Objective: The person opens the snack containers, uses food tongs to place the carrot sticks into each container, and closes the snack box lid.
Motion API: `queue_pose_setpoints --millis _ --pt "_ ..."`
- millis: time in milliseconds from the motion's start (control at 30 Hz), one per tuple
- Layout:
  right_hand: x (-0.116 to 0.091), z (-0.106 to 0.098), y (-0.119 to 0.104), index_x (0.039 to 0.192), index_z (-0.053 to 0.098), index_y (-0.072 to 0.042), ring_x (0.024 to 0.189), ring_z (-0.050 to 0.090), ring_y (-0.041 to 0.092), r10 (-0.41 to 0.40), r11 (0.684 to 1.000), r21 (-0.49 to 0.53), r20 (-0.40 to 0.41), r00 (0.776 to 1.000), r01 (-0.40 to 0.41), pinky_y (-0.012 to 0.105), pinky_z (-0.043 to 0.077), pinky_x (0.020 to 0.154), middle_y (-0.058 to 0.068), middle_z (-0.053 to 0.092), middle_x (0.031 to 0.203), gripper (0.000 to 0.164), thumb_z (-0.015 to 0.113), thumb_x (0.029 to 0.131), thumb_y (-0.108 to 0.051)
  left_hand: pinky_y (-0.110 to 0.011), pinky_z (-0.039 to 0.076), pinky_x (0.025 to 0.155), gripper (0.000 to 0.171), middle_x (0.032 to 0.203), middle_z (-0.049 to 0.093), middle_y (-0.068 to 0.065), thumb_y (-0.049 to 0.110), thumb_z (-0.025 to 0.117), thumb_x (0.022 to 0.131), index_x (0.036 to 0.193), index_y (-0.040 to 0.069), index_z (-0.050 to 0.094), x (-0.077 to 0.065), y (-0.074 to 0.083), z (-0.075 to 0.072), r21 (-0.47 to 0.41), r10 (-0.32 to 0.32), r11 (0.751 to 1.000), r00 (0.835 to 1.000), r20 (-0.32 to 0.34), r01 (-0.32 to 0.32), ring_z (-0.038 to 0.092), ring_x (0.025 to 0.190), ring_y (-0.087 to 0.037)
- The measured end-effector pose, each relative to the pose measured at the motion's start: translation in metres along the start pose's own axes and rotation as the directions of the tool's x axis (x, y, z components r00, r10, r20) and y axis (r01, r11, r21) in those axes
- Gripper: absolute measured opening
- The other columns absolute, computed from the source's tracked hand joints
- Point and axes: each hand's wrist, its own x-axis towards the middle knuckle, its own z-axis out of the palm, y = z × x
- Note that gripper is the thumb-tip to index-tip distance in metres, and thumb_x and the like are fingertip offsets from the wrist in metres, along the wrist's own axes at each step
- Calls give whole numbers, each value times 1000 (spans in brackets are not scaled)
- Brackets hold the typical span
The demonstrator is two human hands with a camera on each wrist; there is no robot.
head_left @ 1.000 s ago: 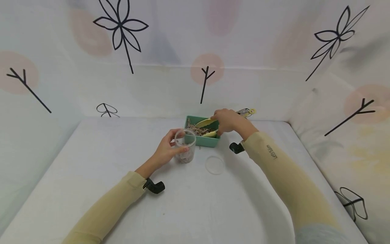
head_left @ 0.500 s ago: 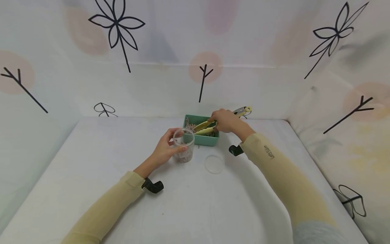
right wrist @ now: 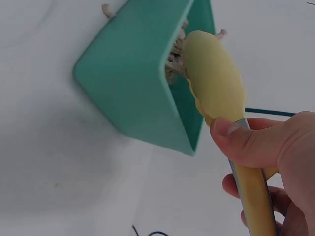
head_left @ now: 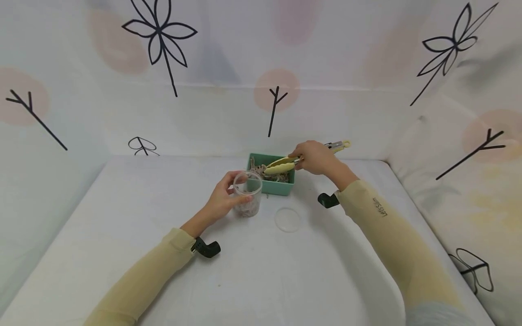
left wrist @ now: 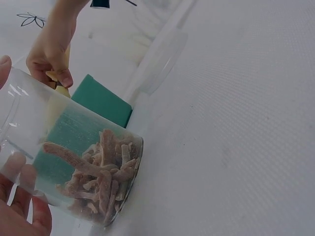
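Note:
My left hand (head_left: pixel 220 198) grips a clear plastic jar (head_left: pixel 253 199) that stands on the table with its mouth uncovered. Brownish stick-like pieces (left wrist: pixel 106 172) fill the jar's lower part in the left wrist view. Just behind and right of it sits a green rectangular box (head_left: pixel 277 188) holding more of these pieces (right wrist: pixel 175 56). My right hand (head_left: pixel 316 158) holds yellow-tipped tongs (right wrist: pixel 214 73) near their heads, the thumb on one arm. The tong heads lie at the box's opening, close together. Whether a piece sits between them is hidden.
A clear round lid (head_left: pixel 287 220) lies flat on the white table (head_left: pixel 244 280), in front of the green box. One small piece (right wrist: pixel 107 11) lies outside the box in the right wrist view. Patterned cloth walls (head_left: pixel 216 117) rise behind and on the sides.
The tong heads were apart in the box, then came closer together. My right hand with the tongs has since lifted and moved slightly right. My left hand and the jar stay in place.

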Motion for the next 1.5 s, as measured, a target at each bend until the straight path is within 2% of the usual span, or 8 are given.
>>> queue_pose_setpoints --millis 267,467,533,733,967,1133,1267,1500 --pt "-11 -14 6 126 70 -9 97 59 25 12 997 83 -109 994 -2 41 50 79 7 69 117 41 79 86 -11 -51 36 108 71 137 55 -8 16 82 84 144 10 44 2 0 0 6 -18 1000 1000 3 18 45 130 -24" --pt "-13 -8 6 126 69 -7 96 61 25 32 984 178 -161 986 -3 41 51 77 9 68 118 43 80 85 -9 -52 36 108 72 138 54 -10 16 82 84 145 8 43 2 -1 0 4 -18 1000 1000 9 18 44 130 -27" --pt "-13 -3 7 126 69 -7 97 61 25 38 985 174 -160 986 -10 40 51 77 9 68 118 43 80 85 -9 -52 36 108 72 138 54 -10 16 82 84 145 9 43 2 -1 0 5 -22 1000 1000 6 22 44 130 -26" --pt "-14 10 8 126 70 -10 96 58 25 19 997 77 -144 989 -8 40 49 76 7 69 118 42 80 85 -14 -51 36 108 71 138 54 -9 15 81 85 144 9 43 1 -1 1 7 -25 1000 1000 5 25 44 131 -26" --pt "-19 -4 2 127 70 -9 101 58 27 21 995 103 -206 978 0 42 48 81 8 68 119 43 80 85 -12 -51 36 108 71 138 54 -9 15 82 84 144 9 44 2 0 1 1 -18 1000 1000 3 18 44 130 -26" --pt "-24 -19 -9 127 69 -7 105 57 27 -5 984 173 -264 964 53 43 51 85 9 67 122 43 79 86 -9 -52 36 107 71 138 54 -9 12 81 84 144 8 44 1 1 0 -1 -15 1000 1000 -2 15 45 129 -26" --pt "-29 -27 -23 127 69 -6 107 57 27 -55 966 224 -316 947 131 41 53 85 9 67 122 43 80 85 -7 -53 35 108 70 139 53 -12 10 81 85 144 6 44 2 2 0 -4 -22 1000 1000 -6 22 44 130 -29" --pt "-39 -23 -49 124 71 -8 106 58 23 -118 947 240 -353 928 212 36 54 81 6 68 118 42 81 83 -8 -53 35 108 69 139 53 -13 10 80 85 143 6 44 1 0 1 -4 -21 1000 1000 -3 21 44 130 -30"
